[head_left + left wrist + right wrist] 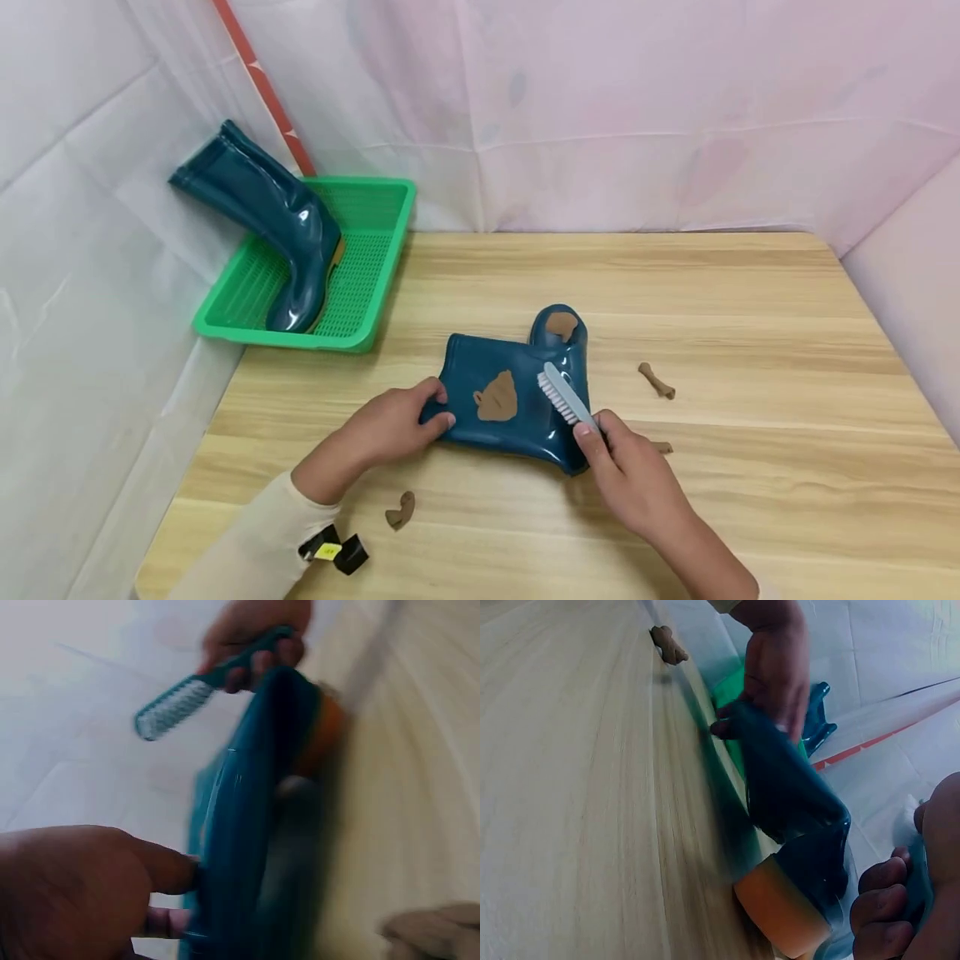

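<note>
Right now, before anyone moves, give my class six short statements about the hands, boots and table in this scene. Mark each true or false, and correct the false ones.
1. The right hand holds a brush. True.
2. The left hand grips the lying boot near its open end. True.
3. The lying boot is bright yellow. False: it is dark blue-green.
4. A second boot is in the green basket. True.
5. The lying boot has no brown marks. False: one brown patch is on its shaft and another on its foot.
6. The table bears no loose brown pieces. False: several lie on it, one beyond the right hand.
</note>
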`<state>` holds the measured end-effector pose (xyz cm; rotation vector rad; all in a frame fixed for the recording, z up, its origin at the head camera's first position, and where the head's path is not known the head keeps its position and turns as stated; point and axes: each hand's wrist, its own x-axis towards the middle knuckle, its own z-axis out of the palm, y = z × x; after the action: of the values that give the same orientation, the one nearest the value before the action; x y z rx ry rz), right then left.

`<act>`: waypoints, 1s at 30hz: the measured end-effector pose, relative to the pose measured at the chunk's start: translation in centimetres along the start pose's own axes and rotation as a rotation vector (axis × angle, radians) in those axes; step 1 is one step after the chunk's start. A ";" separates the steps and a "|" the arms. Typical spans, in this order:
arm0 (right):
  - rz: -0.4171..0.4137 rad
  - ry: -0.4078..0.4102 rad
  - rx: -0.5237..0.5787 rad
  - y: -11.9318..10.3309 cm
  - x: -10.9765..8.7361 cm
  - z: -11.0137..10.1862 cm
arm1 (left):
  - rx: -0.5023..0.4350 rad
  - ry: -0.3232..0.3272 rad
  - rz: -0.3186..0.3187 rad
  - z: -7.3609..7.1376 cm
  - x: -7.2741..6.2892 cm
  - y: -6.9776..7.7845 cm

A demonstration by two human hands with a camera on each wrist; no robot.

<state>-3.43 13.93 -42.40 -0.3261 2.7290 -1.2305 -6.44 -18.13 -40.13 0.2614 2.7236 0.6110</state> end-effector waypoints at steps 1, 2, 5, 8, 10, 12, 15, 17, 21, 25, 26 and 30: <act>0.007 -0.011 -0.013 0.0 0.0 -0.2 | 0.065 0.003 0.007 0.4 0.1 0.2; 0.013 -0.020 -0.028 0.0 0.0 -0.3 | 0.123 0.017 0.016 0.7 0.2 0.3; 0.015 -0.040 -0.083 -0.1 0.0 -1.1 | 0.229 0.056 0.083 1.0 0.7 0.8; -0.036 -0.022 -0.169 -0.4 0.2 -1.8 | 0.200 0.023 0.197 0.4 1.7 1.0; -0.100 0.003 -0.236 -0.8 0.5 -2.1 | 0.154 -0.050 0.271 -0.1 2.6 0.8; -0.174 0.029 -0.307 -1.2 1.0 -2.4 | 0.114 -0.115 0.318 -0.5 3.3 0.5; -0.258 0.054 -0.393 -2.0 1.9 -2.9 | 0.053 -0.185 0.344 -1.0 4.5 0.3; -0.285 0.064 -0.436 -2.5 2.4 -3.1 | 0.006 -0.189 0.345 -1.2 4.9 0.2; -0.282 0.092 -0.511 -3.0 2.8 -3.0 | -0.001 -0.143 0.354 -1.4 5.0 0.1; -0.299 0.152 -0.602 -3.2 2.9 -2.1 | 0.076 -0.120 0.385 -1.5 4.7 0.6; -0.310 0.164 -0.626 -3.3 3.0 -1.8 | 0.091 -0.126 0.386 -1.5 4.7 0.8; -0.335 0.138 -0.686 -4.2 3.3 -0.6 | 0.165 -0.129 0.363 -1.2 4.4 1.3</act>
<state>-6.14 10.81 -38.97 -0.8143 3.2334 -0.3124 -10.79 -16.34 -39.76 0.8198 2.6202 0.4422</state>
